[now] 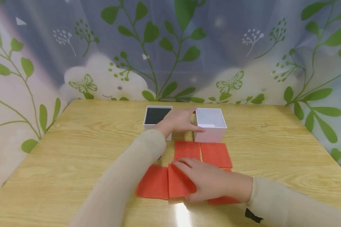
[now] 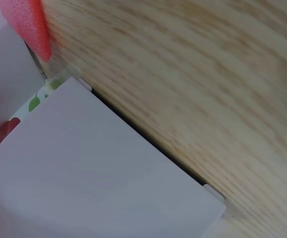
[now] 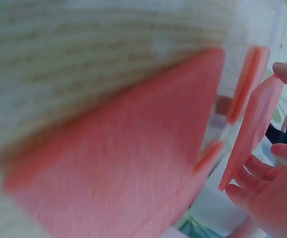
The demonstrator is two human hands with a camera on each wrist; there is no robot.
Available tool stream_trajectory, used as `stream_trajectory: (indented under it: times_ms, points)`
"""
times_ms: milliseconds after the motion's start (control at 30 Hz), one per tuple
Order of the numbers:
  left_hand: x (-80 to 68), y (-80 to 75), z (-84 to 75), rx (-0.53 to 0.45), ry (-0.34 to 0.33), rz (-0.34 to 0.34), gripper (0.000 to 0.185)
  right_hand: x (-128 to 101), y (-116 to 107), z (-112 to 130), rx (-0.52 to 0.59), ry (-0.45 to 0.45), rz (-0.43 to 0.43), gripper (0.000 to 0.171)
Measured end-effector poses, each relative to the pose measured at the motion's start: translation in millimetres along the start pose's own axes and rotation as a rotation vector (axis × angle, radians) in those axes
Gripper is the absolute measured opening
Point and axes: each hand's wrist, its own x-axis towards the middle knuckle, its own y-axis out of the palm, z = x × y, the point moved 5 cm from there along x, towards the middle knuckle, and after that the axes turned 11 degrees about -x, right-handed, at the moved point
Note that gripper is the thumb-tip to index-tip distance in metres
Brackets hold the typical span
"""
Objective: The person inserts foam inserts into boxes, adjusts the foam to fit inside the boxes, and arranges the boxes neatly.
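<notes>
My right hand (image 1: 211,179) pinches a red cloth-like square (image 1: 179,183) by its edges, thumb on the near side and fingers on the far side. The square stands tilted up from the table. In the right wrist view the same red square (image 3: 252,134) sits between thumb and fingertips. My left hand (image 1: 180,120) reaches across to the white open-topped box (image 1: 208,135) and grips its left side, thumb on the front wall and fingers at the back corner. This box's white wall (image 2: 94,168) fills much of the left wrist view.
A second white box (image 1: 146,126) with a dark inside stands to the left, partly behind my left hand. More red squares lie flat: two (image 1: 187,148) (image 1: 216,154) before the boxes, one (image 1: 153,184) at front left, another (image 1: 224,200) partly under my right hand. A patterned curtain (image 1: 170,63) hangs behind the wooden table (image 1: 96,138).
</notes>
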Motion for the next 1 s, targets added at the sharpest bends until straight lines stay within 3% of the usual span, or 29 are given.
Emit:
stream_trajectory:
  times_ms: [267,667,1000]
  points:
    - [-0.7,0.6,0.8,0.005,-0.010,0.005,0.102,-10,-11,-14,-0.046,0.011,-0.052,0.088]
    - [-1.3,1.7,0.8,-0.013,-0.009,-0.007,0.102,-17,-17,-34,-0.107,0.019,-0.008,0.089]
    - [0.8,1.9,0.4,0.024,-0.007,-0.008,0.102,-25,-24,-51,-0.175,0.028,-0.124,0.087]
